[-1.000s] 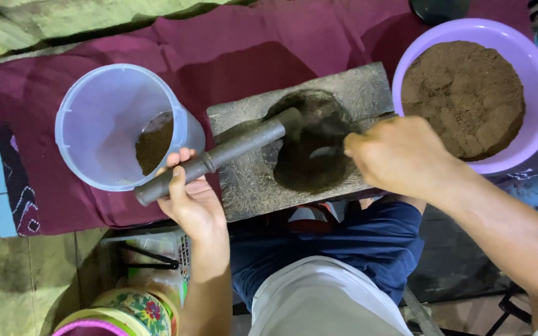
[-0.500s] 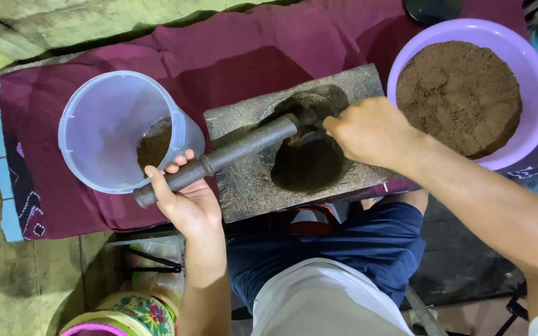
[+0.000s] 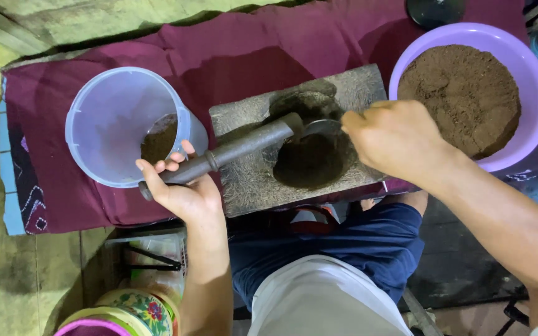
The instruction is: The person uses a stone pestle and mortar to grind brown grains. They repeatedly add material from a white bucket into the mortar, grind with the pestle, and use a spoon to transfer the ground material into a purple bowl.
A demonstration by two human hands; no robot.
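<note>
Head view, looking straight down; a maroon cloth (image 3: 231, 56) carries the work, laid over a greenish floor.

Left hand (image 3: 182, 190): palm up at the near edge of the cloth, fingers curled round the thin end of a dark stone roller (image 3: 231, 152); grip closed on it. The roller lies tilted, its thick end resting on the grey stone slab (image 3: 250, 180) at the rim of the hollow.

Right hand (image 3: 396, 140): over the right part of the slab, fingers drawn together and clamped on the handle of a metal spoon (image 3: 322, 127); only the bowl of the spoon shows, just beside the roller's thick end and above the dark brown paste (image 3: 309, 162) that fills the hollow; whether spoon and paste touch, cannot tell.

Slab sits at the near edge of the cloth, about its middle; surface rough, grey, smeared near the hollow.

Left of the slab, just beside it: clear plastic tub (image 3: 116, 124), with a small heap of brown powder against its right wall. At the right edge of the cloth: purple basin (image 3: 533, 134), nearly full of the same brown powder, its surface lumpy; the right hand touches neither.

Near side: person's lap in blue and white cloth; a flowered tin (image 3: 141, 308) low at the left.
</note>
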